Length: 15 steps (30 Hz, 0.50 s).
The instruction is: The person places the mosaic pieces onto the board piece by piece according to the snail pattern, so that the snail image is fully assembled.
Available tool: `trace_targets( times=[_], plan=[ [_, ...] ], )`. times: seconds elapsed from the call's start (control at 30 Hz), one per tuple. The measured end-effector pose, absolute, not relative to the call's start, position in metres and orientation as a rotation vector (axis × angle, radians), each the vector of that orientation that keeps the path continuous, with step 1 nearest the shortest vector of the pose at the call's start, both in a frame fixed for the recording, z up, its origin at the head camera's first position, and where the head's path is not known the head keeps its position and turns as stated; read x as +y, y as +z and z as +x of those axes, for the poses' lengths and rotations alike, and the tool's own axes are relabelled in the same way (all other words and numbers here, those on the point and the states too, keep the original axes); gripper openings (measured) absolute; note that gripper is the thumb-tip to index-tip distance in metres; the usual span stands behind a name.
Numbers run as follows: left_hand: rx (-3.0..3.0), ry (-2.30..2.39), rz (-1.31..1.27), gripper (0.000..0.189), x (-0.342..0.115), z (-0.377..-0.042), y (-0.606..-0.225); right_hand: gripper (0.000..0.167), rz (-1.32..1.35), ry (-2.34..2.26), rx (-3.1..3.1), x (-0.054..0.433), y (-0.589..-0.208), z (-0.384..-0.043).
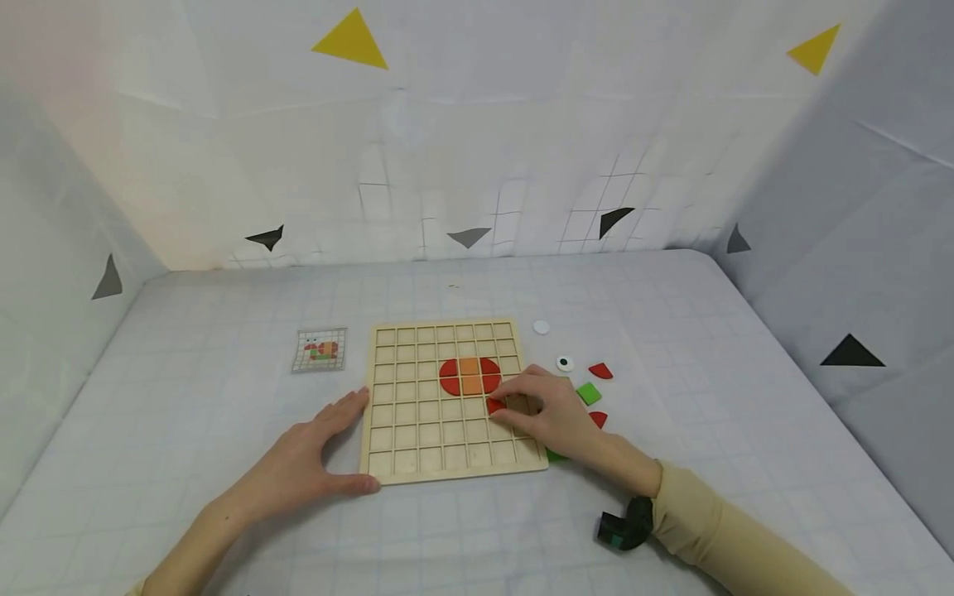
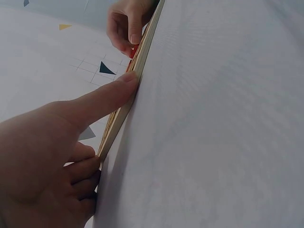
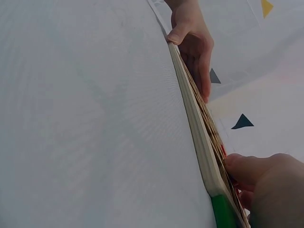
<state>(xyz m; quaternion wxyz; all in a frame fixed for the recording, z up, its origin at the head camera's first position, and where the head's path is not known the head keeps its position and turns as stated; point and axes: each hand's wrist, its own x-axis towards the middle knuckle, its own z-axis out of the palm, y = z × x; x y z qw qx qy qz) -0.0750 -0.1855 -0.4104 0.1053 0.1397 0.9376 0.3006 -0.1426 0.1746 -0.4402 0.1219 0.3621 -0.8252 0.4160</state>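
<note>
Wooden grid board (image 1: pixel 407 414) had red and orange tiles (image 1: pixel 470 384) sitting in its slots; right hand (image 1: pixel 553 412) pinched another red piece (image 1: pixel 495 406) right near 'em, left hand (image 1: pixel 301 454) spread along the left edge.

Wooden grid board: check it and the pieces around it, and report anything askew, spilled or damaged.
Nothing looks damaged or spilled. The orange squares and red pieces beside them sit in cells of the grid board. One green piece lies close to its near-right corner, partly hidden; whether it touches is unclear.
</note>
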Motion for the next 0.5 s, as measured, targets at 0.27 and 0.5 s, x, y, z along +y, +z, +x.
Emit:
trace_targets(
  times=[0.27, 0.5],
  plan=[
    [2.763, 0.879, 0.406, 0.115, -0.1848, -0.0752, -0.4098, 0.027, 1.116, 1.212, -2.343, 0.1760, -0.4430, -0.1446],
    [2.764, 0.878, 0.410, 0.115, -0.1850, -0.0753, -0.4099, 0.028, 1.129, 1.206, -2.324, 0.1758, -0.4425, -0.1450]
  ],
)
